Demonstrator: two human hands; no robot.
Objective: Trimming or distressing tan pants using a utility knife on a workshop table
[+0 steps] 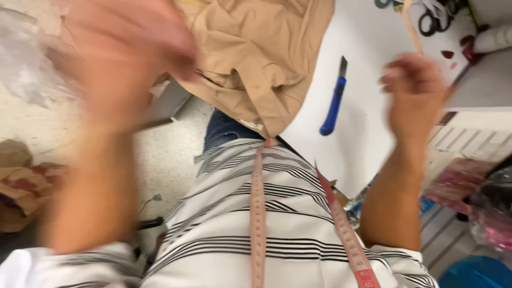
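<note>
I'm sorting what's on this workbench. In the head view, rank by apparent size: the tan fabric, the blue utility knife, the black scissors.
1. tan fabric, by far the largest.
2. blue utility knife.
3. black scissors, which look smallest, but they lie farther from the camera and are cut off by the frame edge, so this rank is unsure.

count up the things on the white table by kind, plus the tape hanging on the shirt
tan cloth: 1
blue utility knife: 1
black-handled scissors: 1, blurred at the far edge
pink measuring tape: 1, draped down the striped shirt
total: 4
The left hand is at the cloth; the right hand is raised over the white table.
</note>
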